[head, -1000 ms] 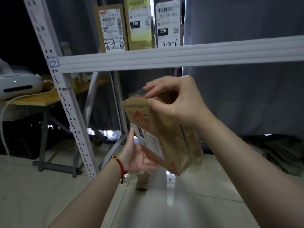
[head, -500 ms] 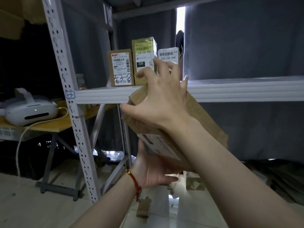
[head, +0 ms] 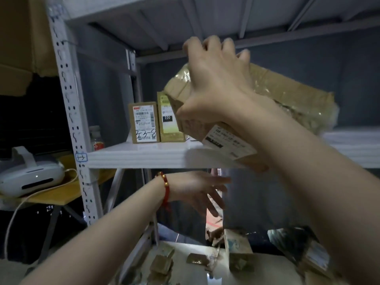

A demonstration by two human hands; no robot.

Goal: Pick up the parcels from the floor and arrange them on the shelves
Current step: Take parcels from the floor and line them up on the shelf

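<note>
My right hand point(head: 213, 79) grips a tan padded parcel point(head: 287, 97) by its upper left end and holds it tilted above the white shelf point(head: 144, 155), its white label facing down toward me. My left hand point(head: 197, 190) hangs below the shelf edge with fingers spread, holding nothing; a red bracelet circles its wrist. On the shelf stand a brown boxed parcel point(head: 145, 122) marked with handwriting and a yellow-green parcel point(head: 168, 124) beside it, partly hidden by the held parcel. Several brown parcels point(head: 162, 262) lie on the floor below.
A perforated white upright point(head: 70, 112) frames the shelf's left side, with another shelf point(head: 144, 15) overhead. A small bottle point(head: 96, 138) stands left of the shelf. A white device point(head: 28, 177) with a cable sits on a yellow table at left. A grey curtain hangs behind.
My right hand has lifted the parcel up over the shelf level and my left hand has let go of it and dropped below the shelf. The view has tilted upward.
</note>
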